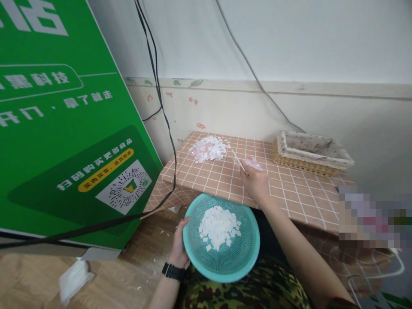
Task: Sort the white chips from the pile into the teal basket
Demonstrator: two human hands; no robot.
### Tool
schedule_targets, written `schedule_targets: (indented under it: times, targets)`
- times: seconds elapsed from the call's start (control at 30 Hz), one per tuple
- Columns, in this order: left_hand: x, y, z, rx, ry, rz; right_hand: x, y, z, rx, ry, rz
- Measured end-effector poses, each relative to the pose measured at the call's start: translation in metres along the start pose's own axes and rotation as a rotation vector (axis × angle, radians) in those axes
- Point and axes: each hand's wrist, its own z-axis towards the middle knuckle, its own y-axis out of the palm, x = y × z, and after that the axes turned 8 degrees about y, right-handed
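Observation:
My left hand [180, 242] grips the left rim of a teal plastic colander [189, 253], fingers under its edge. Inside the colander lies a heap of small white paper pieces [219, 227]. My right hand [255, 182] is over the table, closed on a thin white stick [237, 158] that points up and left. Just behind my right knuckles shows a clear, pinkish plastic thing [253, 162]; whether the hand touches it I cannot tell. A second pile of white paper pieces [208, 149], partly pinkish, sits at the table's far left, near the stick's tip.
A checked brown cloth covers the table [299, 195]. On its right stands a lined wicker basket [305, 165]. A green sign panel [96, 128] rises at left, with black cables [167, 124] hanging before it. A white plastic bag [74, 279] lies on the floor.

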Motion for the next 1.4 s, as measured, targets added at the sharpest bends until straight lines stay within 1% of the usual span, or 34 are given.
schedule_targets:
  times: [0.1,0.17,0.2,0.3,0.43,0.63,0.7,0.77,0.9,1.0,1.07,1.1,1.17,1.27,1.4]
  targets:
    - [0.001,-0.001,0.001,-0.01,0.001,0.008,-0.02,0.001,-0.009,-0.1,-0.172,0.044]
    - [0.001,-0.002,0.001,-0.007,0.015,0.016,-0.036,0.004,-0.013,-0.181,-0.263,0.016]
    - [0.002,-0.002,0.0,-0.004,0.021,0.018,-0.042,0.004,-0.014,-0.214,-0.285,-0.01]
    - [0.002,-0.003,-0.001,0.008,0.035,0.02,-0.054,0.005,-0.008,-0.277,-0.278,-0.091]
    - [0.003,-0.004,-0.002,0.015,0.047,0.031,-0.052,0.003,0.004,-0.291,-0.215,-0.156]
    - [0.002,-0.003,-0.001,0.022,0.038,0.031,-0.031,0.008,0.011,-0.189,-0.112,-0.138]
    - [0.001,-0.003,-0.001,0.013,0.025,0.022,-0.021,0.009,0.013,-0.146,-0.055,-0.109]
    - [0.0,-0.002,-0.002,-0.002,-0.002,0.021,-0.01,0.01,0.017,-0.074,0.01,-0.061]
    - [-0.002,-0.004,-0.003,-0.013,-0.027,0.02,0.019,0.005,0.025,0.088,0.194,0.136]
    - [-0.004,-0.006,-0.002,-0.017,-0.044,0.021,0.046,-0.001,0.033,0.148,0.283,0.324]
    - [-0.006,-0.008,0.0,-0.021,-0.046,0.021,0.064,-0.002,0.041,0.17,0.338,0.378]
    - [-0.007,-0.009,0.001,-0.023,-0.044,0.02,0.073,-0.002,0.045,0.178,0.376,0.361]
    - [-0.009,-0.011,0.003,-0.03,-0.046,0.024,0.086,0.001,0.054,0.164,0.4,0.315]
    - [-0.01,-0.011,0.005,-0.028,-0.061,0.033,0.096,0.008,0.063,0.1,0.386,0.252]
    - [-0.006,-0.005,0.001,0.006,-0.066,0.043,0.097,0.017,0.068,0.042,0.313,0.22]
